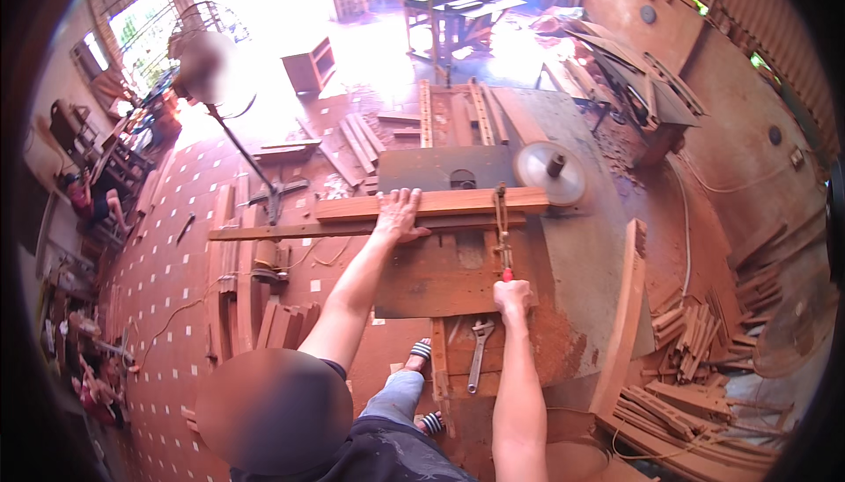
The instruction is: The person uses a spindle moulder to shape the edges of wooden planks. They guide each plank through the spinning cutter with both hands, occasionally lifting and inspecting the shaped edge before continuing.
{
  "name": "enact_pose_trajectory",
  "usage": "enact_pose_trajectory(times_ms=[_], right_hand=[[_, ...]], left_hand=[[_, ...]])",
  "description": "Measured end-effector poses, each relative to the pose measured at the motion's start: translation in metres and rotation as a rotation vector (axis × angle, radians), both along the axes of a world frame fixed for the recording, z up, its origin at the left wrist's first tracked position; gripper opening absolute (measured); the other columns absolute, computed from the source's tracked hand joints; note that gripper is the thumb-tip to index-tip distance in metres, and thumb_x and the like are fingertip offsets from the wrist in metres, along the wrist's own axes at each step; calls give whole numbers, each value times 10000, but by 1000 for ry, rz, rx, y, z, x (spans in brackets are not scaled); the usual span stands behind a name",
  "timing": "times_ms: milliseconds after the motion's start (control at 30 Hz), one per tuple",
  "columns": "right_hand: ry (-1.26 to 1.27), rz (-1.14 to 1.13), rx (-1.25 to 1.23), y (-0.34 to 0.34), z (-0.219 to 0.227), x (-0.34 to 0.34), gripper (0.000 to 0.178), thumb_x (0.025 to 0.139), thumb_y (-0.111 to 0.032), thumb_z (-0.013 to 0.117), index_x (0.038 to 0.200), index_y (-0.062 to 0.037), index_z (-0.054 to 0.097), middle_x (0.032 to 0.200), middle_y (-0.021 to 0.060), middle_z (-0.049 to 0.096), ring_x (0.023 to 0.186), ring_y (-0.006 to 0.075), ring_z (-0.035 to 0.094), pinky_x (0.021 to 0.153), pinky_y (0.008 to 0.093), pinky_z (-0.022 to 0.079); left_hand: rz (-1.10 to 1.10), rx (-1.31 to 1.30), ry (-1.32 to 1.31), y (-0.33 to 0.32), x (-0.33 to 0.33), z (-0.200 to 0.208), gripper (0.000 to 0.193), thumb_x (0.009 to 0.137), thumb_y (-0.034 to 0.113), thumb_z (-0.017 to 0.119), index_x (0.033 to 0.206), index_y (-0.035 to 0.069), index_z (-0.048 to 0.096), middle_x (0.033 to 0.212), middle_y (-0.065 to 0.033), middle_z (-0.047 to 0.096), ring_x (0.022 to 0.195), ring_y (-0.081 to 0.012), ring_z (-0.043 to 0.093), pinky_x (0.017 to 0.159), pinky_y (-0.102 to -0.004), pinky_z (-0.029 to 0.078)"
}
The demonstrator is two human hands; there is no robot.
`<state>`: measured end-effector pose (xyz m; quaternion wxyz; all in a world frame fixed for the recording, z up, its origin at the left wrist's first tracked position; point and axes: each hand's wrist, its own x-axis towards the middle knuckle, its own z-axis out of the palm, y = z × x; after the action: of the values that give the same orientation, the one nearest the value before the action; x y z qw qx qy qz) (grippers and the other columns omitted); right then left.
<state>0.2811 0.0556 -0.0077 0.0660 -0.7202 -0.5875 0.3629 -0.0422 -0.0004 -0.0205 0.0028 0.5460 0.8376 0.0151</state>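
Observation:
My left hand (401, 214) lies with its fingers spread over a reddish wooden beam (466, 204) at the machine table's far side. The thumb points to the right. A thinner wooden strip (290, 232) runs along the beam's near side. My right hand (512, 297) is closed round the near end of a long, narrow metal tool (502, 222) with a red part, which looks like a bar clamp. Its far end reaches across the beam. Beside the beam's right end stands a round disc (550, 176) with a dark hub, blurred. The metal table plate (414, 284) lies under both arms.
An adjustable wrench (480, 354) lies near my right forearm. One thick beam (623, 323) leans to the right, by piles of offcuts (695, 337). A standing fan (209, 68) is at the left, with more timber (238, 279) on the tiled floor. People sit at far left.

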Motion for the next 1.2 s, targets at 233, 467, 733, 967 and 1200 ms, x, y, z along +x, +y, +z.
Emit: enact_pose_trajectory(times_ms=[233,467,733,967,1200], right_hand=[[2,36,24,-2,6,0,377,838,-196,628,1024,102,765,1101,371,724,1120,481,716,957,521,567],[52,-1,2,2,5,2,385,839,-189,634,1044,112,758,1131,380,713,1149,490,702,989,509,562],[58,2,-28,4,5,1,386,864,-206,643,1073,96,759,1168,377,709,1178,488,692,995,513,561],[54,-7,-28,4,8,0,377,861,-214,653,1060,87,762,1164,364,719,1172,479,700,999,510,564],[31,-3,-31,9,-3,-2,381,838,-243,676,1040,64,775,1150,360,723,1160,479,704,1002,506,568]], left_hand=[[11,-1,-25,2,0,-4,1197,716,657,870,1626,97,328,1492,-145,445,1431,-375,417,1189,-774,236],[12,-12,-27,7,0,-3,1197,724,671,861,1625,91,328,1493,-140,439,1424,-375,421,1180,-781,229],[5,-6,-27,7,0,-1,1200,715,672,862,1621,87,337,1477,-140,446,1416,-370,421,1174,-769,237],[1,-6,-9,8,-2,-5,1201,717,672,859,1624,86,334,1488,-140,440,1420,-372,417,1173,-769,239],[-11,4,9,10,-2,-3,1169,720,658,862,1603,98,338,1473,-155,459,1410,-395,425,1153,-769,271]])
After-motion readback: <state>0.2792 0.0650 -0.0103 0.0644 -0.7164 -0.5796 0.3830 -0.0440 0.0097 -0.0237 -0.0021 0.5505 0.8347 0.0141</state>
